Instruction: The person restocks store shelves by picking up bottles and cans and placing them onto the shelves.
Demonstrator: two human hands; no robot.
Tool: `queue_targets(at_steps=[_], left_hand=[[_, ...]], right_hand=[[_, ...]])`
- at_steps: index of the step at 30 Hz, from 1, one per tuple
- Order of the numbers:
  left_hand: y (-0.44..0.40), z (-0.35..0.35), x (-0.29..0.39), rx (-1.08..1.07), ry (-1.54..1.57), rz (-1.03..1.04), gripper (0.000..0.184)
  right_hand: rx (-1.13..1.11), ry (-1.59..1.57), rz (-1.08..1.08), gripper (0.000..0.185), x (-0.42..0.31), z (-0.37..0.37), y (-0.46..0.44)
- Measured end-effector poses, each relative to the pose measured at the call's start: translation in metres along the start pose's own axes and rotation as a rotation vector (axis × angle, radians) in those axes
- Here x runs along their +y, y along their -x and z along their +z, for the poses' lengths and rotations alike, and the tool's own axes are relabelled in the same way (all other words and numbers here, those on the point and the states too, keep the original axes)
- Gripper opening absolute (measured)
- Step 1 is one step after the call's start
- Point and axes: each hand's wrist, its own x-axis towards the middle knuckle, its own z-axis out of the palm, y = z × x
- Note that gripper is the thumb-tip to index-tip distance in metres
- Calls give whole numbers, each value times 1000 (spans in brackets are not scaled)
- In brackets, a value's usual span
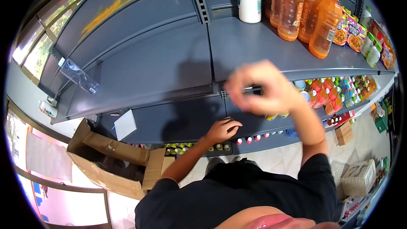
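My right hand (260, 87) is raised in front of the upper shelf's front edge, its fingers curved round toward the thumb. Motion blurs the fingertips, and I cannot make out whether anything is in them. Lower down, my left hand (222, 130) is over the front of the lower shelf (190, 121), fingers loosely bent and a little apart, with nothing visible in it. Behind my right hand, on the upper shelf (250, 48), stand a white bottle (249, 0) and several orange drink bottles (325, 27).
A clear plastic bottle (78, 76) is at the upper shelf's left end. An open cardboard box (106, 161) stands at lower left, near a white flat item (125, 125). Colourful packets (354, 34) and red-orange bottles (324, 95) are at right; a white basket (358, 178) is behind.
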Motion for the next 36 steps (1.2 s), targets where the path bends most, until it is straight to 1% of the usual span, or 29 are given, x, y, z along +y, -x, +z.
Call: queue_targets(at_steps=[1, 2, 3, 4, 5, 6, 8, 9, 10, 12, 13, 14, 15, 16, 18, 19, 20, 21, 22, 23, 24, 25, 26, 28, 30, 32, 34, 35, 36], left_hand=[[33, 28, -40, -102, -9, -285, 25], [78, 62, -91, -206, -19, -572, 31], [152, 101, -176, -489, -126, -672, 42], [231, 128, -219, -578, -117, -617, 39], [295, 145, -246, -663, -103, -559, 38], [349, 148, -233, -499, 31, -330, 36], [397, 129, -184, -243, 250, -904, 32], [417, 120, -184, -307, 302, -1034, 31], [432, 110, -190, -449, 319, -1075, 31], [452, 87, -206, -719, 323, -1080, 31], [454, 78, -217, -813, 334, -1041, 31], [455, 67, -228, -859, 370, -995, 30], [454, 57, -232, -860, 456, -977, 30], [449, 44, -243, -851, 535, -983, 30], [424, 34, -250, -728, 774, -1462, 31], [410, 35, -245, -980, 477, -1279, 31], [400, 38, -243, -1201, 179, -1065, 33], [393, 50, -247, -1335, 10, -929, 34], [385, 72, -260, -1397, -75, -830, 35], [371, 99, -267, -1428, -141, -729, 36], [352, 129, -269, -1424, -187, -630, 38], [330, 162, -266, -1391, -207, -547, 39], [309, 194, -255, -1327, -188, -503, 40], [265, 255, -222, -1016, 124, -594, 37], [229, 311, -189, -1004, 288, -538, 30], [207, 355, -142, -1064, 317, -490, 28], [193, 390, -96, -1170, 290, -439, 27], [195, 406, -71, -1215, 356, -408, 27], [200, 422, -50, -1259, 422, -376, 27]], right_hand=[[-109, -284, 194, 19, 1, 15, 33], [-237, -630, 188, 18, 24, 34, 68], [-240, -892, 227, 19, 50, 64, 109], [-238, -1152, 272, 20, 77, 95, 151], [105, -1020, 615, 25, 113, 134, 222], [465, -895, 941, 31, 148, 173, 290], [677, 655, 1457, 41, 182, 277, 430], [87, 785, 2065, 51, 134, 305, 445], [-127, 555, 2220, 51, 133, 365, 558], [957, -370, 1913, 35, -28, 463, 602], [167, 147, 1968, 33, -100, 480, 593], [15, 98, 2495, 36, -129, 454, 484], [-206, 80, 2229, 40, -135, 516, 556], [188, 399, 1972, 43, -167, 584, 605], [179, 125, 2499, 45, -173, 586, 581], [-498, 349, 2240, 41, -170, 653, 661], [-904, 203, 1996, 32, -172, 638, 623], [-997, 163, 1845, 27, -163, 677, 654], [-872, 372, 1739, 27, -175, 679, 632], [-858, 243, 1886, 27, -159, 690, 624], [135, -69, 2422, 32, -145, 683, 585], [1320, -415, 2543, 36, -132, 681, 545], [1128, -203, 2396, 44, -121, 700, 533], [774, -228, 2310, 48, -131, 657, 444], [502, -176, 2191, 54, -109, 690, 499], [909, 54, 2069, 55, -136, 683, 475], [1496, -251, 1907, 57, -169, 684, 480], [1485, -203, 2138, 52, -192, 680, 482], [1520, -88, 2101, 47, -219, 682, 489]])
